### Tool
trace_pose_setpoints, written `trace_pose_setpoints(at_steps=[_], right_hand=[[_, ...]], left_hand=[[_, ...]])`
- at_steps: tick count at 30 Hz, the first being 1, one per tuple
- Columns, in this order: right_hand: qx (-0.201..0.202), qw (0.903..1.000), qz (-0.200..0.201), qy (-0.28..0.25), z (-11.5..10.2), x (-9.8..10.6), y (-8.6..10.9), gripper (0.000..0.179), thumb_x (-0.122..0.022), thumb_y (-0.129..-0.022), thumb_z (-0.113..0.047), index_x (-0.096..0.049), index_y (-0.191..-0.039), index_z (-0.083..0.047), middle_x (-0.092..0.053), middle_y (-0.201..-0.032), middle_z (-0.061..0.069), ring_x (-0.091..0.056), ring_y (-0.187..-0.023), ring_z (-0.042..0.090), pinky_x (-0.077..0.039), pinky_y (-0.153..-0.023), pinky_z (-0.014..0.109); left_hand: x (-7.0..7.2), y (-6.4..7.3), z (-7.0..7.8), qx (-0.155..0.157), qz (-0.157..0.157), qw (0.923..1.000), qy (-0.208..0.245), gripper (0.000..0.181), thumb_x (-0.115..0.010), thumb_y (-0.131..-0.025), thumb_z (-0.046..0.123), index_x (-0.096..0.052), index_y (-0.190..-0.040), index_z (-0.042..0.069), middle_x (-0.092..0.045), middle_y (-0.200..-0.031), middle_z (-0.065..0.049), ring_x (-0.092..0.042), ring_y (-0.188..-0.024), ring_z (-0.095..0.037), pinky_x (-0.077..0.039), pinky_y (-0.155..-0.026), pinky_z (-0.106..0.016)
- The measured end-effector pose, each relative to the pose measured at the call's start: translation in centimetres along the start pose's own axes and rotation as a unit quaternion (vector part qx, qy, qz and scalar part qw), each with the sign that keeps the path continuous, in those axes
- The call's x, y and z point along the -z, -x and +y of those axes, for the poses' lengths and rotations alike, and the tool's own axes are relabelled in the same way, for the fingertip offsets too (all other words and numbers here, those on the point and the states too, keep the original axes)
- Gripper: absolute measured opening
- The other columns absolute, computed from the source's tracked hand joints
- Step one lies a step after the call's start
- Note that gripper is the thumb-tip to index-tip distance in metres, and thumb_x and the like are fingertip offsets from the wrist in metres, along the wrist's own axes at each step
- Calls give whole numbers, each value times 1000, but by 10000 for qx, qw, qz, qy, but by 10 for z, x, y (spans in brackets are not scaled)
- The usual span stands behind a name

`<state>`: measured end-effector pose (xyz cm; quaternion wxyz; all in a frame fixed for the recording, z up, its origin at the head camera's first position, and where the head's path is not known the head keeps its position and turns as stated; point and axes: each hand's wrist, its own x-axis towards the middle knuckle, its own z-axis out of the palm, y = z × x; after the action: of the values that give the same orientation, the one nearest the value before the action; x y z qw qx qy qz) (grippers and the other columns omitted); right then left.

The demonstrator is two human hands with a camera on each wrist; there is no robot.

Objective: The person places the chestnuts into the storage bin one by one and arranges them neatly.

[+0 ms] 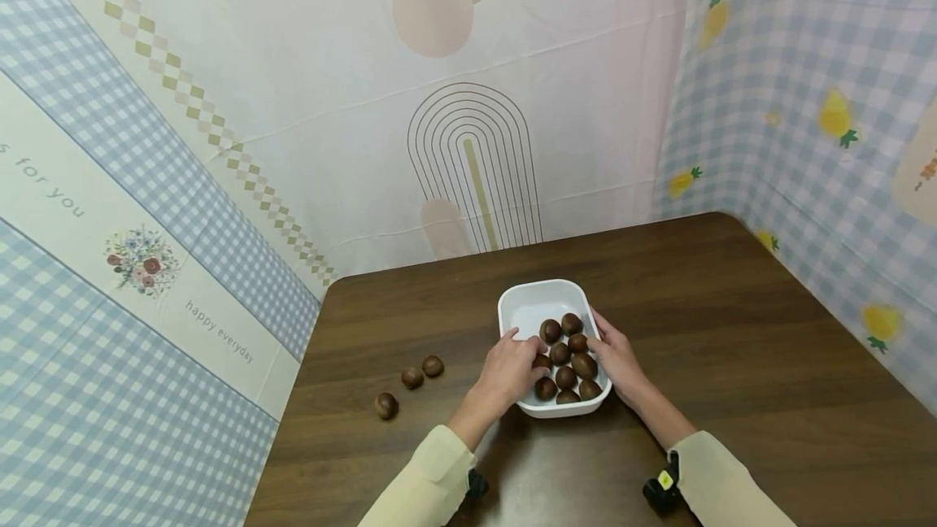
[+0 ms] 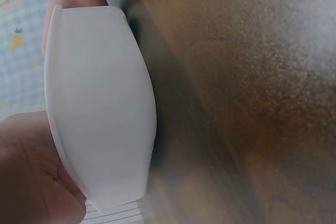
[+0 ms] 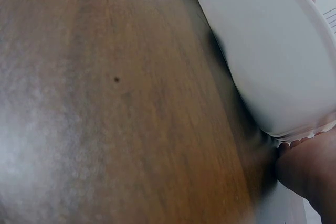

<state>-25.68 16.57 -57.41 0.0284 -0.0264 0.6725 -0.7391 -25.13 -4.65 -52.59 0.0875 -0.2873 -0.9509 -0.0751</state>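
Observation:
A white rectangular dish with rounded corners holds several brown chestnuts, gathered toward its near end. My left hand reaches over the dish's left rim, thumb and forefinger about a chestnut inside. My right hand grips the right rim, its thumb over the edge and its fingers along the outer wall. In the left wrist view the dish's outer side fills the left part, with my left hand at its rim. My right hand shows beside the dish's wall in the right wrist view.
Three loose chestnuts lie on the brown wooden table left of the dish. A patterned cloth hangs behind the table's far edge, and checked cloths hang at both sides. Black straps with cameras sit at my wrists.

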Motion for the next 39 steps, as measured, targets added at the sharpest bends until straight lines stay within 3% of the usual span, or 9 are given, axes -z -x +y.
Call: trace_pose_setpoints(at_steps=[5, 9, 12, 16, 19, 23, 30, 35, 39], right_hand=[[-106, 9999, 13, 44, -1, 0, -1, 66, -46, -107, 2, -26, -169, -9, -28, -172, 15, -31, -154, 32, -37, -99, 6], [-116, 9999, 24, -3, -1, 1, -2, 67, -44, -106, 4, -26, -169, -8, -28, -172, 15, -30, -154, 31, -37, -99, 6], [-93, 10000, -7, -31, -1, 2, -3, 67, -44, -106, 4, -26, -169, -7, -27, -173, 15, -29, -155, 31, -36, -99, 6], [-12, 10000, -66, -49, 0, 2, -4, 66, -44, -106, 5, -25, -169, -6, -27, -173, 16, -29, -155, 31, -36, -102, 7], [-79, 9999, -69, -54, 0, 2, -3, 67, -43, -106, 5, -24, -169, -7, -25, -173, 17, -27, -156, 31, -36, -104, 8], [-189, 9998, -53, -16, 0, 2, -3, 66, -42, -107, 3, -22, -170, -9, -24, -174, 16, -25, -157, 28, -34, -108, 9], [-199, 9997, -46, 107, -1, 3, -5, 65, -42, -108, 1, -24, -169, -9, -26, -174, 11, -27, -157, 26, -31, -111, 13], [-185, 9997, -73, 120, 0, 4, -7, 66, -42, -107, 2, -24, -170, -9, -25, -174, 13, -26, -157, 28, -32, -110, 12], [-163, 9997, -102, 151, -1, 5, -7, 67, -42, -106, 3, -23, -170, -9, -25, -174, 13, -26, -157, 30, -33, -108, 10]], left_hand=[[2, -1, 1, 17, -184, 9995, 239, 24, -83, -94, 28, -76, -114, 16, -79, -100, 6, -74, -104, -18, -45, -115, -35], [5, -4, 1, 134, -113, 9989, 437, 22, -79, -99, 28, -76, -117, 17, -79, -104, 0, -74, -102, -24, -58, -93, -38], [11, -7, -4, 205, 34, 9981, 582, 22, -76, -101, 28, -76, -121, 18, -80, -109, -3, -75, -98, -25, -60, -78, -41], [25, -14, -20, 350, 393, 9951, 839, 26, -74, -102, 26, -76, -127, 19, -79, -118, -1, -77, -95, -26, -61, -75, -44], [37, -19, -37, 506, 711, 9910, 1013, 29, -74, -103, 24, -74, -131, 18, -80, -107, -2, -74, -79, -22, -60, -69, -43], [51, -22, -61, 821, 1160, 9809, 1331, 31, -74, -103, 22, -74, -132, 14, -80, -101, -3, -68, -73, -17, -59, -73, -43], [64, -13, -102, 1397, 1706, 9559, 1942, 32, -74, -102, 22, -74, -132, 10, -79, -120, -5, -77, -97, -20, -59, -92, -45], [63, 5, -123, 1739, 1690, 9500, 1970, 35, -75, -102, 22, -73, -134, 10, -77, -126, -5, -76, -107, -23, -58, -98, -47], [57, 22, -136, 1910, 1577, 9510, 1851, 35, -77, -100, 20, -73, -133, 7, -77, -125, -7, -77, -107, -25, -56, -100, -50]])
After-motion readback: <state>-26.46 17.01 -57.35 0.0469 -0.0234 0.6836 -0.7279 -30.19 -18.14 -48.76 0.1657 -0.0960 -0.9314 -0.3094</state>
